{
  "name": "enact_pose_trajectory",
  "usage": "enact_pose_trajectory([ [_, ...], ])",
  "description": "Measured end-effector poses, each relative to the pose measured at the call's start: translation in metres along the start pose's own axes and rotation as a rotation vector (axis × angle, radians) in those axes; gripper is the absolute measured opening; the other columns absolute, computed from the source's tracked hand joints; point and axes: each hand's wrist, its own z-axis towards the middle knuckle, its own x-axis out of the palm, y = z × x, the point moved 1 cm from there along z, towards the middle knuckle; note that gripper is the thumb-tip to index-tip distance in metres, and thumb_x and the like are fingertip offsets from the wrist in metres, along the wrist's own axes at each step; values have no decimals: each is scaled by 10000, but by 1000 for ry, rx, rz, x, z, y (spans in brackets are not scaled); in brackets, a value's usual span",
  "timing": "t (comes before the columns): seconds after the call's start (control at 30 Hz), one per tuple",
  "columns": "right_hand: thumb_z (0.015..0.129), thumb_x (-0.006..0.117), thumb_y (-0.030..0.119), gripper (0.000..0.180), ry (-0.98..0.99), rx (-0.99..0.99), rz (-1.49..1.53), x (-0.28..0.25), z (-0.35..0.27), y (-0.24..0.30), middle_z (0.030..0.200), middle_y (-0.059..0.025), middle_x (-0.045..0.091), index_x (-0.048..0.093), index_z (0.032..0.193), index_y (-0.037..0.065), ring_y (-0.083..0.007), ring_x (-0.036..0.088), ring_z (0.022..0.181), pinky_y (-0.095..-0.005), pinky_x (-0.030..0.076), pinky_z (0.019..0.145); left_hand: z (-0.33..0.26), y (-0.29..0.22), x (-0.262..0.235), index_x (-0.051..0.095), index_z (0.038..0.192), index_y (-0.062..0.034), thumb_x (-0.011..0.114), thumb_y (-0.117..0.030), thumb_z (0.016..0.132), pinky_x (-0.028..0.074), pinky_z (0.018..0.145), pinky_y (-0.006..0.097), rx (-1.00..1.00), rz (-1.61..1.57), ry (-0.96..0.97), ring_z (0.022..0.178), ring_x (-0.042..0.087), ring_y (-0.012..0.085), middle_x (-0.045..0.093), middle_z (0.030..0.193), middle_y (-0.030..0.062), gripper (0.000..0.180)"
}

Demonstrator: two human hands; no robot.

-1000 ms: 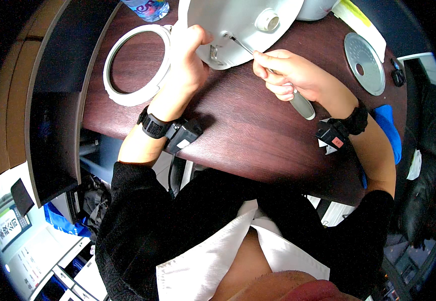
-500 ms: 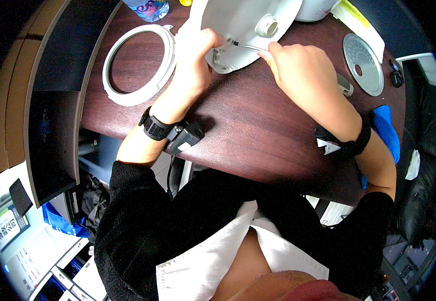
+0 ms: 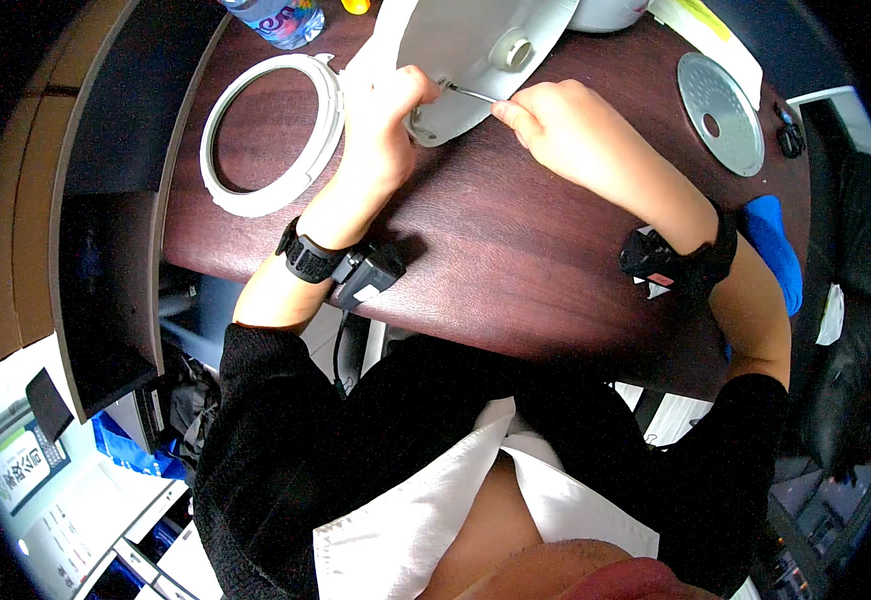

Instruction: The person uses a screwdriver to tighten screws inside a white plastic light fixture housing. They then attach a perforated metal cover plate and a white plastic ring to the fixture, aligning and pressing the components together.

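At the far side of the table, a hollow white plastic housing lies tilted with its open inside toward me; a short round tube stands up inside it. My left hand is closed on the housing's near left rim, thumb over the edge. In my right hand, the fingers are wrapped round a thin metal-shafted tool, a screwdriver by its look. Its handle is hidden in the fist. The shaft points left, and its tip meets the inner wall beside my left thumb.
A white plastic ring lies left of my left hand, with a water bottle behind it. Toward the right are a perforated metal disc, a blue cloth and a small black cable. Black devices are strapped to both wrists.
The housing, both hands and the screwdriver appear slightly further left. My right hand has turned a little, and a grey piece seen beside its wrist is now hidden.
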Motion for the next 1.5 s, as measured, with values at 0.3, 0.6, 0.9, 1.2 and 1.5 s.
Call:
enact_pose_trajectory([
  [0.3, 951, 432, 373, 410, 664, 551, 1107, -1, 0, -15, 430, 20, 343, 464, 690, 59, -81, 295, 326, -240, 299, 335, 1, -5, 0, 540, 807, 26, 525, -114, 737, 371, 579, 237, 164, 221, 95, 616, 461, 83, 532, 673, 5, 156],
  [0.6, 879, 524, 300, 326, -149, -95, -375, -11, -14, 7, 579, -144, 594, 607, 689, 49, -298, 622, 541, -407, 498, 489, 3, 3, -6, 566, 772, -4, 597, 3, 660, 432, 664, 291, 346, 468, 120, 714, 545, 205, 580, 756, 93, 116],
  [0.9, 904, 500, 313, 345, -153, -166, -125, 9, -2, -9, 508, -125, 538, 559, 725, 25, -261, 547, 436, -356, 438, 416, 1, -6, 1, 535, 733, 38, 522, -119, 725, 381, 595, 255, 332, 488, 23, 618, 476, 111, 532, 662, 37, 158],
  [1.2, 938, 459, 367, 416, 296, 175, 462, 4, 4, -12, 420, 2, 406, 493, 646, 72, -135, 405, 334, -285, 346, 351, 4, -9, 1, 542, 812, 24, 517, -133, 731, 382, 597, 247, 241, 390, 90, 634, 468, 104, 533, 680, 17, 178],
  [1.5, 875, 525, 285, 302, -149, -171, -488, -15, -8, 13, 570, -130, 593, 605, 711, 45, -292, 622, 530, -397, 503, 493, 7, -1, -11, 549, 797, -26, 600, -28, 673, 433, 713, 340, 120, 349, 83, 782, 537, 221, 555, 825, 105, 133],
])
